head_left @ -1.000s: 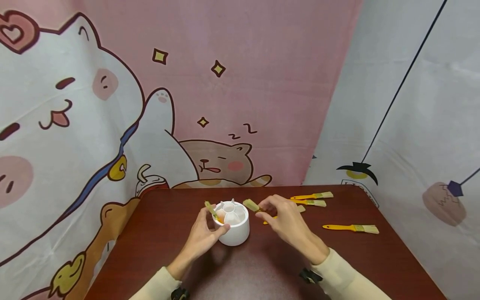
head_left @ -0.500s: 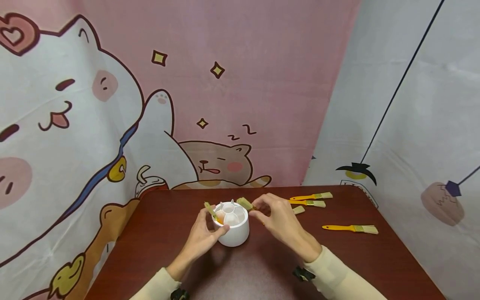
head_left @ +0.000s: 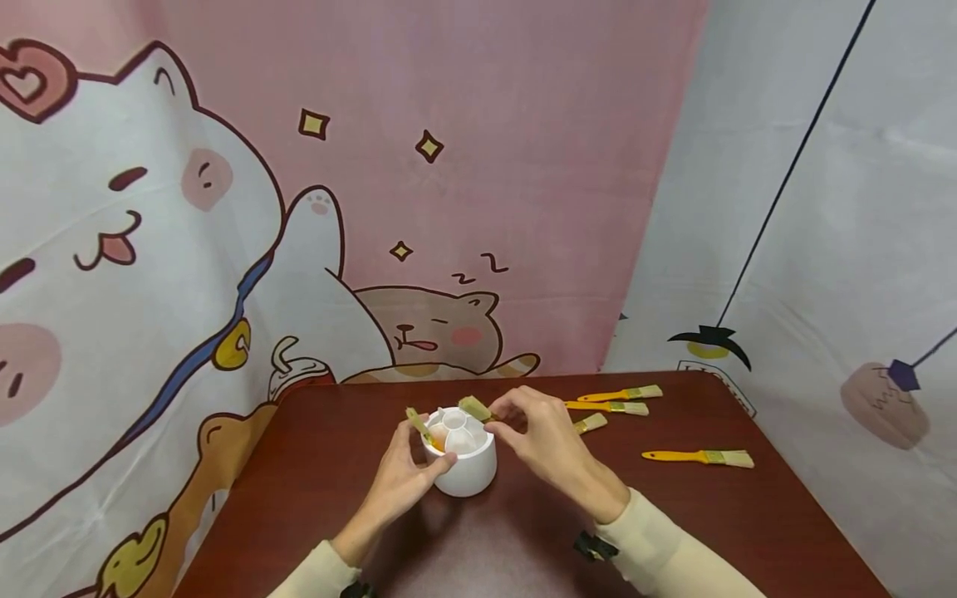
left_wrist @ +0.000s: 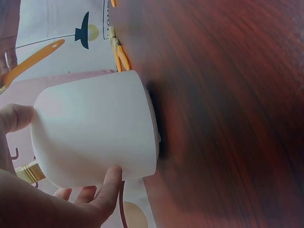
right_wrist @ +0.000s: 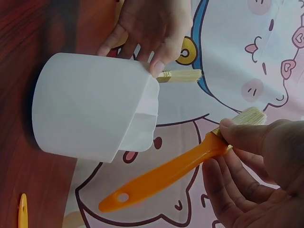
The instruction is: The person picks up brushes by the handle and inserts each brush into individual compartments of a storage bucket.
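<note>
A white round holder (head_left: 467,475) with several petal-shaped compartments stands on the table. My left hand (head_left: 407,469) grips its left side, thumb at the near rim and fingers around the wall. One paintbrush (right_wrist: 183,76) stands in a left compartment, bristles up, beside the left thumb. My right hand (head_left: 549,436) pinches a second paintbrush (right_wrist: 166,175) by its ferrule between thumb and fingers. That brush's orange handle slants down, outside the holder's wall in the right wrist view. Its bristles overlap the holder's right rear rim in the head view.
Several more yellow-handled paintbrushes lie on the dark red table (head_left: 336,440): one paintbrush (head_left: 699,456) at the right, others, such as the rearmost paintbrush (head_left: 620,394), behind the right hand. A printed cartoon cloth (head_left: 523,166) hangs along the table's back and sides.
My right hand has moved left with its paintbrush, bringing the bristles from beside the holder to its rim. The left hand and the holder stay in place.
</note>
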Motion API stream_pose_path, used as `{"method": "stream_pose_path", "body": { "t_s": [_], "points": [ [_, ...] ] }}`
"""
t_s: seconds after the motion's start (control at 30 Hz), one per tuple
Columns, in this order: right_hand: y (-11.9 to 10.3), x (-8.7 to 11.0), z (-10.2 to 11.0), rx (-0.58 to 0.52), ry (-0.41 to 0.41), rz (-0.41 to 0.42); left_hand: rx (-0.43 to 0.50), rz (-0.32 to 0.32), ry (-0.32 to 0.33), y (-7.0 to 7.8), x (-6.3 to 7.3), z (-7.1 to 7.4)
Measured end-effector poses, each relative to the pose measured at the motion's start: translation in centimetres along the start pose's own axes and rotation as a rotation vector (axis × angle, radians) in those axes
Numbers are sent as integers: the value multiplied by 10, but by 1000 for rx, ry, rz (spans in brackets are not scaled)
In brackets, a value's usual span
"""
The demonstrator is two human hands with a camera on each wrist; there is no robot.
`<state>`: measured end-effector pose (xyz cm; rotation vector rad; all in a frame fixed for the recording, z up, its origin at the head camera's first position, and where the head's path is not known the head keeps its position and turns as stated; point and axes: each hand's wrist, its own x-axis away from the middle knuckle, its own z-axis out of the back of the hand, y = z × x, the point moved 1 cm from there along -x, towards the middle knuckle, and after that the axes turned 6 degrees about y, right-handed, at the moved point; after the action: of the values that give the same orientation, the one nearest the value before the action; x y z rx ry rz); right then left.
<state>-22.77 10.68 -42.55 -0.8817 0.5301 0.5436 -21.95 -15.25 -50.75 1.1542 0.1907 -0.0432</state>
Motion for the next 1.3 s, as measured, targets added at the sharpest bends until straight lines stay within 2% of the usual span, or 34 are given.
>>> {"method": "stream_pose_path", "body": {
  "t_s": [0.27, 0.83, 1.13, 1.3],
  "points": [
    [-6, 0, -4, 0, 1, 12, -8, 12, 6, -2, 4, 0],
    [-10, -3, -10, -26, 24, 56, -55, -12, 9, -3, 2, 0],
    [-13, -11, -15, -29, 55, 111, -34, -2, 6, -1, -1, 1],
    [-13, -14, -18, -51, 60, 115, -15, 7, 3, -1, -1, 0]
  ]
}}
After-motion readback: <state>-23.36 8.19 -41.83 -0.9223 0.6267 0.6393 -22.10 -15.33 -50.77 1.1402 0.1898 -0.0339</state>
